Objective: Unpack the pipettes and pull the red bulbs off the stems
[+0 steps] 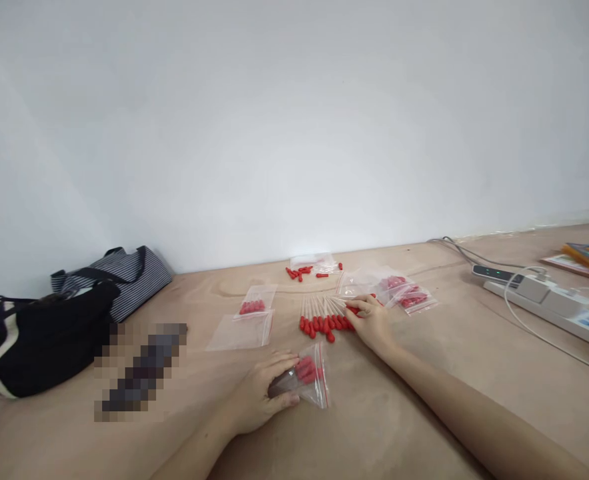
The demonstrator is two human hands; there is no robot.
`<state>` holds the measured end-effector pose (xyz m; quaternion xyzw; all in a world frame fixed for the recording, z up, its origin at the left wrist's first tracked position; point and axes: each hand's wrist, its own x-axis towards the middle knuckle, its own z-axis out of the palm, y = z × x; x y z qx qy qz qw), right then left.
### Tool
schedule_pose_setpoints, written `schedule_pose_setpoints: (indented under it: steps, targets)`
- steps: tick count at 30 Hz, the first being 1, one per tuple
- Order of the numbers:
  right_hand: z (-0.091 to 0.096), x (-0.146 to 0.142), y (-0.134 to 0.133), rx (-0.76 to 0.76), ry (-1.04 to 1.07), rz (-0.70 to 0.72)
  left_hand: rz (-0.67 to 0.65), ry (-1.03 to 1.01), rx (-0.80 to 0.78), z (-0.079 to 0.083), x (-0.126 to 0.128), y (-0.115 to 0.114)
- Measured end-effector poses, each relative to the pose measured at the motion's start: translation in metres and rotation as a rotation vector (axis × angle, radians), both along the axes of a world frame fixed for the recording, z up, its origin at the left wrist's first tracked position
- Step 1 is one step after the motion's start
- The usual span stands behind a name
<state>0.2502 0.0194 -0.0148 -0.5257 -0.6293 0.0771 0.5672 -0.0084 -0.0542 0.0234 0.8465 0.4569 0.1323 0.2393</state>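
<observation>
A small clear zip-lock bag (319, 393) with several red pieces inside lies between the thumb and fingers of my left hand (257, 397), which curves loosely around it. Thin pale sticks with red bulb-shaped ends (319, 323) are fanned out side by side on the table, red ends towards me. At the right end of that fan, my right hand (372, 323) has its fingers closed at the red-tipped sticks; its fingertips partly hide what they grip.
Other zip-lock bags with red pieces lie at left (252, 307) and right (409, 293). Loose red pieces (299, 272) lie near the wall. A power strip (554, 307) with cables stands right. A striped bag (139, 280) and black bag (49, 340) sit left, near a blurred dark object (142, 373).
</observation>
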Motion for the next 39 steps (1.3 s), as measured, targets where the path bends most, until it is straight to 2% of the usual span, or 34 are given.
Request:
schedule_pose_setpoints:
  steps: [6, 10, 12, 15, 18, 29, 39]
  targets:
    - [-0.005, -0.011, -0.011, 0.006, -0.308, 0.064, -0.013, 0.014, 0.001, 0.001, 0.001, 0.000]
    - [0.003, -0.005, -0.011, -0.045, -0.402, -0.008, 0.005, 0.012, -0.007, 0.002, 0.002, -0.001]
    - [0.009, 0.006, -0.005, -0.118, -0.451, -0.098, 0.010, 0.003, -0.006, 0.002, 0.001, -0.001]
    - [0.017, 0.026, 0.008, -0.305, -0.576, -0.199, 0.005, 0.008, -0.004, 0.002, 0.001, -0.001]
    - [0.019, 0.040, 0.017, -0.412, -0.649, -0.177, 0.004, 0.022, -0.021, 0.003, 0.003, 0.000]
    - [0.016, 0.044, 0.020, -0.489, -0.564, -0.115, -0.014, 0.035, -0.018, 0.002, 0.003, 0.001]
    - [0.017, 0.047, 0.017, -0.451, -0.415, -0.017, -0.021, 0.009, -0.016, 0.000, 0.002, 0.001]
